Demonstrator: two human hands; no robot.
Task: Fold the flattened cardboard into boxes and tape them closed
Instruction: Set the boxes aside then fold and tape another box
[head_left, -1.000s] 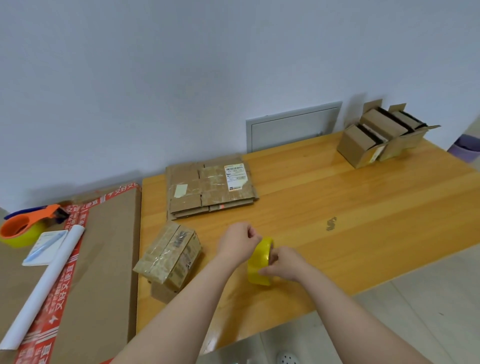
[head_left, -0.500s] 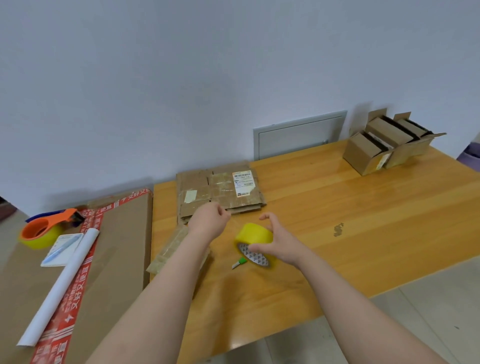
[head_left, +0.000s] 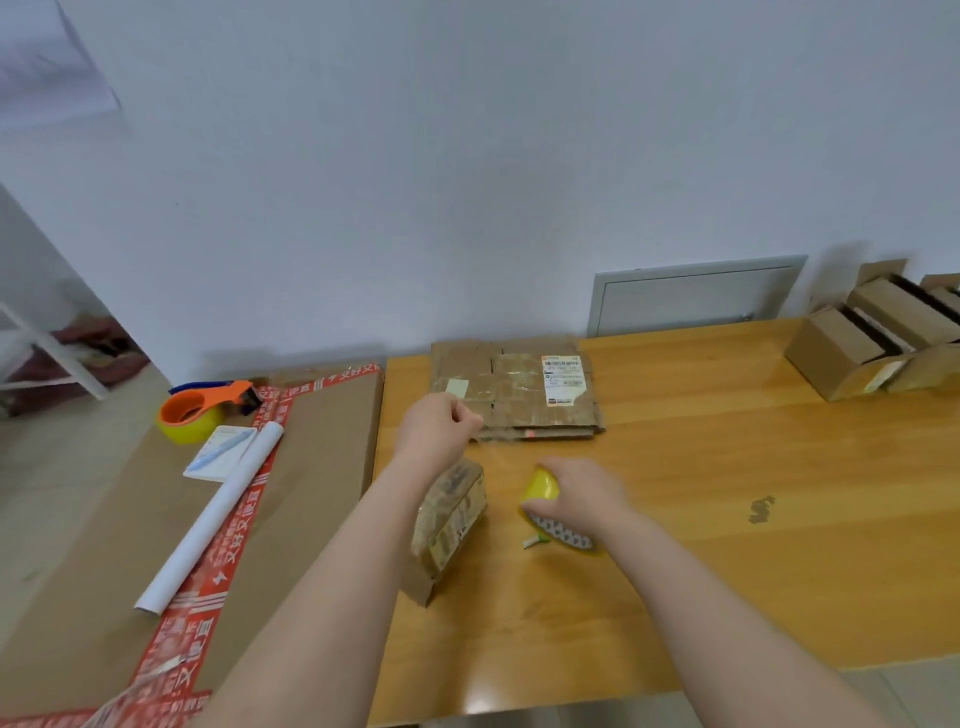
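— What are the hands doing at this moment?

— I see the right hand (head_left: 582, 499) above the wooden table (head_left: 727, 457), with its fingers curled round the yellow tape roll (head_left: 543, 486). It holds the roll tilted, so the patterned side faces down and toward me. Under the roll lies a small white and green thing (head_left: 535, 541); I cannot tell what it is.

— And the left one?

— The left hand (head_left: 439, 431) is further back and to the left, closed like a fist. A faint clear strip of tape (head_left: 493, 454) runs from its fingertips down to the roll, so I read it as pinching the end of that strip. The strip is very thin in the picture.

— Where is the cardboard?

— The flattened cardboard (head_left: 519, 400) lies in a stack at the far edge of the table, by the wall, just behind the left hand. The top piece has a white label (head_left: 563, 379). One small folded box (head_left: 452, 519), wrapped in clear tape, sits on the table between the two forearms. The left forearm hides part of it. It is just left of the roll and, as far as I can see, not touching it.

— Anything else around?

— Open boxes (head_left: 857, 343) stand at the far right of the table. Left of the table is a large cardboard sheet (head_left: 104, 545) with red printed tape. On it are an orange tape dispenser (head_left: 202, 408), a notepad (head_left: 221, 452) and a white paper roll (head_left: 208, 519).
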